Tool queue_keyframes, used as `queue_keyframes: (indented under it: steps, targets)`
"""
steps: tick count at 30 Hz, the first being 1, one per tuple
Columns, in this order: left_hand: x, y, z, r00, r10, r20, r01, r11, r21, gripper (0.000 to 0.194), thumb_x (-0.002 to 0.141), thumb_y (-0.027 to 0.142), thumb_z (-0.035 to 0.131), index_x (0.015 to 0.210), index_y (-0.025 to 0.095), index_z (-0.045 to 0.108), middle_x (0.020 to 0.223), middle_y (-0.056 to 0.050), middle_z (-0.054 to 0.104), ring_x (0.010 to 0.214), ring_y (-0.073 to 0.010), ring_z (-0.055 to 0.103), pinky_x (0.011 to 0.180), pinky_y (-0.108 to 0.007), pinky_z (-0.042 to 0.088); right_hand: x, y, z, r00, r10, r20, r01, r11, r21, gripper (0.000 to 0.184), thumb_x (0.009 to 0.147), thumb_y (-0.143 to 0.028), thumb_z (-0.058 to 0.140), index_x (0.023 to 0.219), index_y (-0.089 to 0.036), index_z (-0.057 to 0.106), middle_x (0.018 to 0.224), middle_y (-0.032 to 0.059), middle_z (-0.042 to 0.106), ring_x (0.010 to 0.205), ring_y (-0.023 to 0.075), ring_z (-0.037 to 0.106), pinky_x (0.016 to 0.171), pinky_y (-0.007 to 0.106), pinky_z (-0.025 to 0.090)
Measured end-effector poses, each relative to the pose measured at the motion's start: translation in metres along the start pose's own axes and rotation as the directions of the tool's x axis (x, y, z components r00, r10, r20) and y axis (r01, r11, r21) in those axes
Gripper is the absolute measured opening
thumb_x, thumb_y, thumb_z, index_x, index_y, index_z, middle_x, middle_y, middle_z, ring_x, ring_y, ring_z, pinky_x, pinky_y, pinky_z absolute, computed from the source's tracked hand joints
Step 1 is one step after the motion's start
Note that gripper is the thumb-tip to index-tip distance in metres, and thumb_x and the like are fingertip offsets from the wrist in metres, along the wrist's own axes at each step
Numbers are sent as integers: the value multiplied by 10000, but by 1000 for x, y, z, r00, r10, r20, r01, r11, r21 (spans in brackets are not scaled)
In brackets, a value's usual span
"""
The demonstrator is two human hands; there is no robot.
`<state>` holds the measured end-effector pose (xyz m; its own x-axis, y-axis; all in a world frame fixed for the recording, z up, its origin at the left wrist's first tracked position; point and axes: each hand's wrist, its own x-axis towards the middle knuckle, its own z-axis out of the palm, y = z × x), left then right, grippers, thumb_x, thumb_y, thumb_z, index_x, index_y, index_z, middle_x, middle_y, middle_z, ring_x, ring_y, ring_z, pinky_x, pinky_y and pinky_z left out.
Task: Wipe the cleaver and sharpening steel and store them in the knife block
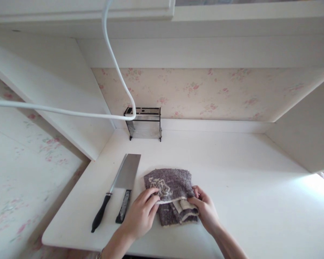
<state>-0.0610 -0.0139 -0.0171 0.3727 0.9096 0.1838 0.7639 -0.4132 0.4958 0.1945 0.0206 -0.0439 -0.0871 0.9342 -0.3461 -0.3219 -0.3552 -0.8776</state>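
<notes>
A purple-grey towel (175, 181) with a cream flower pattern lies partly folded on the white counter. My left hand (142, 212) pinches its pale edge on the left side. On the right, my right hand (205, 207) grips the same edge between thumb and fingers. Under the raised flap, bunched cream and grey folds show. Just left of my left hand lies a cleaver (128, 172) with a dark, worn handle. Beside it is a sharpening steel (100, 214) with a black handle, its rod running along the cleaver's blade.
A clear knife block with a black frame (145, 127) stands at the back against the wall. A white cable (117, 64) hangs across the upper left, close to my view. White cabinet panels enclose the counter (245, 172) on both sides and above.
</notes>
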Motion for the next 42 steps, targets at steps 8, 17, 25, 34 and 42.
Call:
queue_keyframes:
  steps: [8,17,25,34,42]
  targets:
    - [-17,10,4,989,101,104,-109,991,73,182,917,309,522,1080,271,593,1377,-67,506,1384,-275,369,1140,-525,344,-4,-14,-9,991,25,130,-40,992,116,400,766,-314,710,1116,-302,518,1051,13,630,848,208,644,720,332,519]
    - [-11,18,37,999,8,36,-14,986,163,552,881,251,543,1407,215,380,1297,-89,556,1256,-284,465,1146,-573,292,5,-14,-39,951,-199,238,305,740,-599,485,725,-163,611,1189,-300,642,1499,53,354,1365,283,372,1110,439,323]
    - [6,15,19,994,-102,27,102,995,12,266,766,63,549,973,231,547,980,-23,587,989,-224,534,1015,-500,344,4,-24,-35,936,-179,304,334,726,-600,113,799,-274,673,746,-190,618,1491,121,400,1205,290,556,873,348,508]
    - [6,8,17,987,-79,141,79,997,7,278,701,-45,433,797,213,473,850,-2,543,829,-180,515,798,-361,384,-15,-28,-32,861,4,509,450,461,-765,584,706,-265,790,1258,-361,627,1492,37,436,1312,335,468,1077,464,403]
    - [17,41,-1,994,58,94,-45,990,-134,191,834,170,556,1013,223,516,1070,-57,578,1030,-229,523,958,-423,400,-19,-19,-21,845,-111,524,534,254,-807,324,915,-353,544,1211,-418,659,1483,-29,444,1214,322,549,997,475,474]
